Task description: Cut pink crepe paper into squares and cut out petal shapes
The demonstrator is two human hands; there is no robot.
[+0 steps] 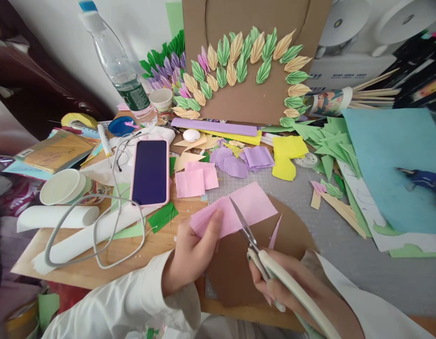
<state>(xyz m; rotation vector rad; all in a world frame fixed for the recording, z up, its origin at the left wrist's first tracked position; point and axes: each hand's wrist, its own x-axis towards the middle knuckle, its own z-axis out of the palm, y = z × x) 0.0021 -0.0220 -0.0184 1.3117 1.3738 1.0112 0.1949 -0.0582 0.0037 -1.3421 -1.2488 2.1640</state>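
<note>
Dark maroon furniture (pixel 30 70) fills the upper left of the frame, next to a white wall (pixel 143 23). Below, the wooden tabletop (pixel 159 240) carries a paper cup (pixel 62 186), white paper rolls (pixel 55 217), a looped cable (pixel 107 267) and a phone (pixel 150 172). At lower centre, the left hand (pixel 195 247) pinches pink paper (pixel 255 202) between thumb and fingers, holding it mid-frame over brown cardboard (pixel 288 226). A cardboard panel (pixel 239 103) set with folded paper leaves (pixel 242 68) stands at upper centre. Right of centre, a blade of the scissors (pixel 252 241) crosses the paper; the right hand (pixel 295 268) grips their handles. Farther right, green scraps (pixel 329 136) and a blue sheet (pixel 376 188) cover part of a grey mat (pixel 359 268).
</note>
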